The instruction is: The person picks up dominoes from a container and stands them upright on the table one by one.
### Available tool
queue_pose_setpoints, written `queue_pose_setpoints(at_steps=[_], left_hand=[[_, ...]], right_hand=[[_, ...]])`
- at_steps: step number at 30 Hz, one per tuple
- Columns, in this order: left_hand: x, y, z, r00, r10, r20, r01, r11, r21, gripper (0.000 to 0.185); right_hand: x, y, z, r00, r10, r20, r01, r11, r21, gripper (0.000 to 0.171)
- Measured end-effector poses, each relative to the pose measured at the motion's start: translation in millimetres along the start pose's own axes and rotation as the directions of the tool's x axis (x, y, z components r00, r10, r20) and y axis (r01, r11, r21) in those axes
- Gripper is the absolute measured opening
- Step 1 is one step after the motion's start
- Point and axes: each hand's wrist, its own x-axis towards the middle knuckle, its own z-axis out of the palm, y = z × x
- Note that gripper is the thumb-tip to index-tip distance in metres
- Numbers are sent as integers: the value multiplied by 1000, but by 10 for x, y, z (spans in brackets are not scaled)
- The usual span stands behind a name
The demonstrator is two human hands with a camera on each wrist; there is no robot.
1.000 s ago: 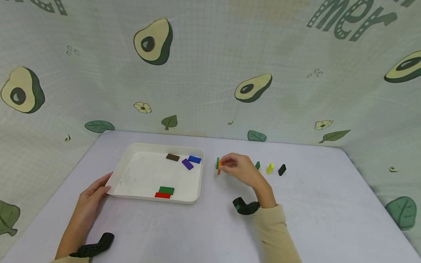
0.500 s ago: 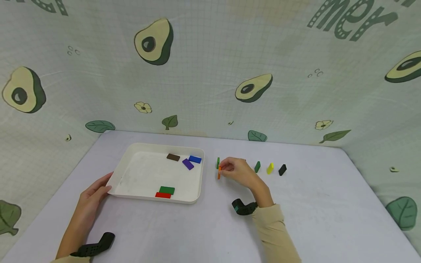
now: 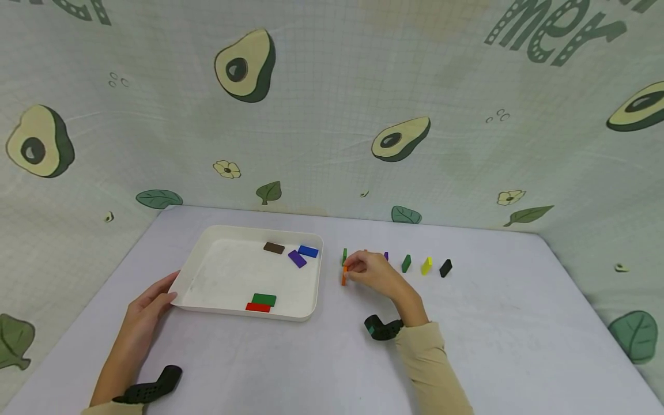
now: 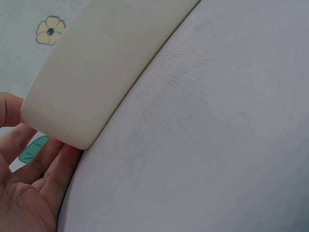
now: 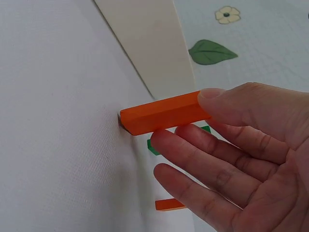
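- the right hand (image 3: 374, 272) pinches an orange block (image 3: 344, 276) between thumb and index finger; the other fingers stretch loosely below it, as the right wrist view shows.
- the orange block (image 5: 161, 113) stands on end on the table (image 3: 332, 357), its long axis upright, its lower end at or just above the cloth. whether it actually touches cannot be told.
- it sits at the right hand's fingertips, just right of the white tray (image 3: 311, 276) and just in front of an upright green block (image 3: 344, 256).
- the right hand is the nearer one by far; the left hand (image 3: 147, 308) is well apart, on the other side of the tray.
- the left hand rests with relaxed, nearly straight fingers against the tray's near left corner (image 4: 72, 130), touching its wall.
- to the right, a row of upright blocks runs across the table: another orange one and a purple one, both mostly hidden behind the right hand, then a dark green block (image 3: 406, 263), a yellow block (image 3: 426, 265) and a black block (image 3: 445, 268).
- in the tray lie a brown block (image 3: 273, 248), a purple block (image 3: 297, 259), a blue block (image 3: 308, 251), and a green block (image 3: 264, 299) touching a red block (image 3: 257, 308).
- the left wrist view shows only the tray corner, palm and cloth.
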Motion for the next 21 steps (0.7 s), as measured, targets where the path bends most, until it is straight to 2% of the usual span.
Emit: queue_pose_setpoints(at_steps=[11,21], left_hand=[[-1,-12,2,1000,21,1,-21,1000,-5,51],[-4,-6,6,1000,4,-7,-4,1000,-11,51]], right_hand=[[-2,38,-2,999,17,39,-17,1000,17,18],[-17,41,-6,996,34,77,-38,998,49,17]])
